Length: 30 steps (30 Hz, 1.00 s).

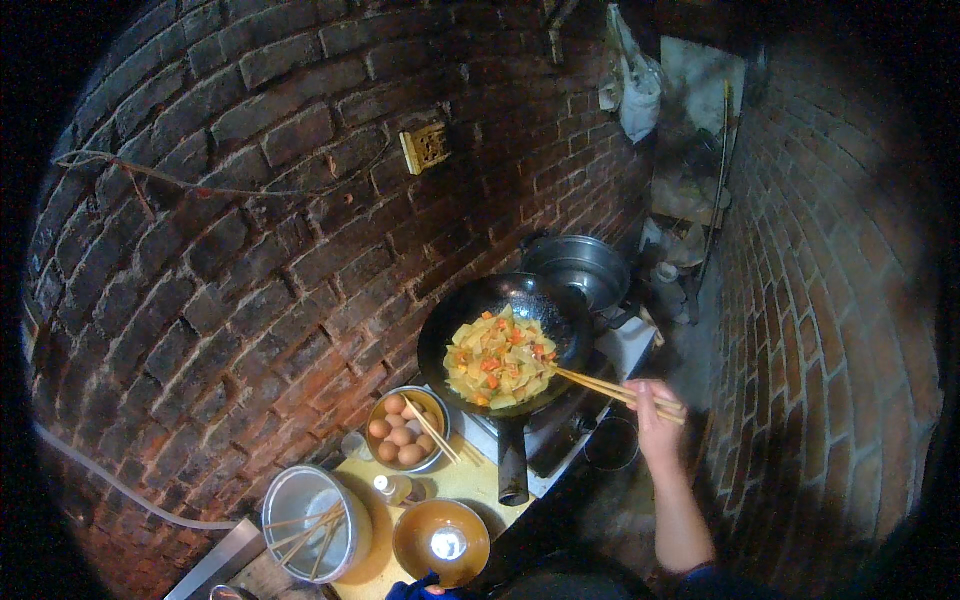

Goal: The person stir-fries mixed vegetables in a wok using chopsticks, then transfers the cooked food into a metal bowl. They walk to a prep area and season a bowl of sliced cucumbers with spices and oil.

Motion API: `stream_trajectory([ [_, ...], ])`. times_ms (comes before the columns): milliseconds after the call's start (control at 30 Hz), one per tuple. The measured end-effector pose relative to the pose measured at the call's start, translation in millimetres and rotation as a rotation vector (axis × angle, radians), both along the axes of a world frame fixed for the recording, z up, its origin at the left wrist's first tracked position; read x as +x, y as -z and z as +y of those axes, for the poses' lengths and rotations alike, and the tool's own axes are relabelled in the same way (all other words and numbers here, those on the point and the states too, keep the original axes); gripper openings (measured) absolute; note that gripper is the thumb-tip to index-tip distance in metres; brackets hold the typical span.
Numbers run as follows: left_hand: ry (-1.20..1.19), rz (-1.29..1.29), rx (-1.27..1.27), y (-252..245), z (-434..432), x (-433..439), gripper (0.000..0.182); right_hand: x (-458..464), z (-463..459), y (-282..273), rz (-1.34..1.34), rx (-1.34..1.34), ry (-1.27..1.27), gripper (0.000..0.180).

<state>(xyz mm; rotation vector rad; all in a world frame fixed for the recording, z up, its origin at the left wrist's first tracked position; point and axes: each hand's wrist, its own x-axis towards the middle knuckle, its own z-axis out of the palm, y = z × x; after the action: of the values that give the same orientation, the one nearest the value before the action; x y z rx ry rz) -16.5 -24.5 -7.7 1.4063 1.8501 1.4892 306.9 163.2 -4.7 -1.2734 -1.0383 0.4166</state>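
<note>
My right hand (656, 420) grips a pair of wooden chopsticks (600, 386). Their tips reach into sliced vegetables (499, 360), pale pieces mixed with orange ones, in a black wok (559, 315) on a gas stove (551, 465). The wok's handle (514, 465) points towards me. At the bottom edge only a fingertip of my left hand (433, 590) shows, beside dark blue fabric (411, 588) and close to the rim of an orange-brown bowl (412, 532). The rest of that hand is out of view, so its grip is hidden. Nothing but a bright reflection shows inside the bowl.
On the yellow board (382, 536) stand a bowl of brown eggs (401, 431) with chopsticks (435, 431) across it, a white-capped bottle (401, 491) and a metal pot (360, 525) holding several sticks. Behind the wok sits a steel pot (581, 259). Brick walls (262, 247) rise on both sides.
</note>
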Motion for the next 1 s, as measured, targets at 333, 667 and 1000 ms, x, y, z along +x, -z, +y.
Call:
stream_trajectory([
  [333,0.079,0.813,0.162,-20.8,-1.1,-0.5,0.018,-1.5,-1.4,-1.1,-0.008,-0.006,-0.018,0.019],
  [667,0.016,0.705,0.303,1.2,0.5,-1.3,0.019,1.2,-3.6,1.1,-0.030,-0.059,-0.038,0.022],
  [1000,0.147,0.578,0.134,-28.3,2.0,4.0,0.011,1.6,-3.8,5.0,0.026,-0.020,-0.049,0.022],
])
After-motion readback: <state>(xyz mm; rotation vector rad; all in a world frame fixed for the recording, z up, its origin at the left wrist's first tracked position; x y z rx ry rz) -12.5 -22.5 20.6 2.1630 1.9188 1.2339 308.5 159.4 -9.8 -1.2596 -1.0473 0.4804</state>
